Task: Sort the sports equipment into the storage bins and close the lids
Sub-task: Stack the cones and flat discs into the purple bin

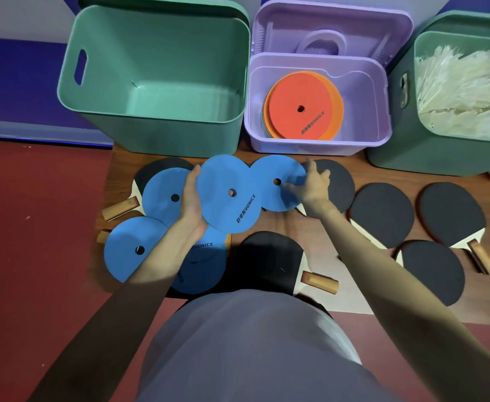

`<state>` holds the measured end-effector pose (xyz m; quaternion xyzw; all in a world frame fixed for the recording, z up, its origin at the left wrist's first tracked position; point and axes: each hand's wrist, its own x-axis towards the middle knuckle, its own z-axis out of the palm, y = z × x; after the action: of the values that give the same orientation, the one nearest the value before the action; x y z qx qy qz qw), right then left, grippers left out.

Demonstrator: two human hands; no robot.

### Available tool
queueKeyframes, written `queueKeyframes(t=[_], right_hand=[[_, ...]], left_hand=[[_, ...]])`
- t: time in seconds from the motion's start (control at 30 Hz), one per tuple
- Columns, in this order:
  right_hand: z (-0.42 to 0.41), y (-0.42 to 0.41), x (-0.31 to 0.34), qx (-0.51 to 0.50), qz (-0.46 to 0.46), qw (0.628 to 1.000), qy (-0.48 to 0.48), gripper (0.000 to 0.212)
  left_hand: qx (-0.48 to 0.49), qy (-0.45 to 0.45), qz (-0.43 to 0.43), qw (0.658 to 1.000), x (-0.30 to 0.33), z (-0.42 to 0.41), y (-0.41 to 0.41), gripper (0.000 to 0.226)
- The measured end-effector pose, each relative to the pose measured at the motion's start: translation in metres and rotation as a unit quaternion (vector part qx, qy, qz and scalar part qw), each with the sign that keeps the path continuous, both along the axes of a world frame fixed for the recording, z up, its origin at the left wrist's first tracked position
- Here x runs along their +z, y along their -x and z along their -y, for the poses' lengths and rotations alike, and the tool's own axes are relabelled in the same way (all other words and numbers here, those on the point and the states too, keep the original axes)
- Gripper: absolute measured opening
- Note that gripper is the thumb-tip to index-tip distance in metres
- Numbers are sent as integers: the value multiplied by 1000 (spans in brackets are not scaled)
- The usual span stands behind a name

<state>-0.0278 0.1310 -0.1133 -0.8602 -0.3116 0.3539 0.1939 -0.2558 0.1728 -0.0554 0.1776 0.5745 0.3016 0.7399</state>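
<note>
Upper left of the frame: I log one large mint-green plastic storage bin point(157, 68), lid off, nothing inside. Lower left, on the wooden board point(281, 221): two flat blue round marker discs with centre holes point(130, 248), point(165, 195), overlapping black-faced table tennis paddles with pale wooden handles point(151, 169). Centre left: my left hand point(191, 198) has its fingers closed around the edge of a third flat blue disc printed SONICE point(229, 192), held tilted above the board. Centre: my right hand point(310, 187) has fingers pinched on the rim of a fourth blue disc point(275, 181), which overlaps the one in my left. Upper centre: a lilac plastic bin point(316, 140) holds a stack of orange and red discs point(301, 108); its matching lilac lid point(330, 27) stands propped behind it. Right of centre: further black paddles point(383, 213) lie side by side on the board. Upper right: a second green bin point(406, 134) filled with white feather shuttlecocks point(464, 88).
</note>
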Motion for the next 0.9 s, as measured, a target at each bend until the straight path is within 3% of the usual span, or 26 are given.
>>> queueKeyframes(t=[0.1, 0.23, 0.4, 0.53, 0.63, 0.77, 0.9], right_hand=[[-16, -4, -1, 20, 17, 998, 61, 86], [-23, -4, -5, 30, 41, 993, 104, 78], [-10, -2, 3, 33, 124, 991, 46, 35], [14, 4, 30, 68, 100, 993, 4, 26], [33, 7, 54, 38, 82, 986, -139, 23], [42, 6, 86, -41, -66, 946, -314, 15], [36, 13, 108, -81, -309, 891, -323, 15]], left_hand=[[-3, -8, -1, 1000, 1, -2, -1, 39], [-14, -16, -6, 1000, 4, -2, -1, 39], [-25, -31, -18, 999, 7, -2, -2, 40], [-36, -39, -37, 998, 9, -3, 2, 39], [-44, -36, -55, 997, 9, -4, 6, 41], [-42, -38, -60, 997, 11, -4, 6, 42], [-52, -34, -8, 998, 19, -4, 2, 43]])
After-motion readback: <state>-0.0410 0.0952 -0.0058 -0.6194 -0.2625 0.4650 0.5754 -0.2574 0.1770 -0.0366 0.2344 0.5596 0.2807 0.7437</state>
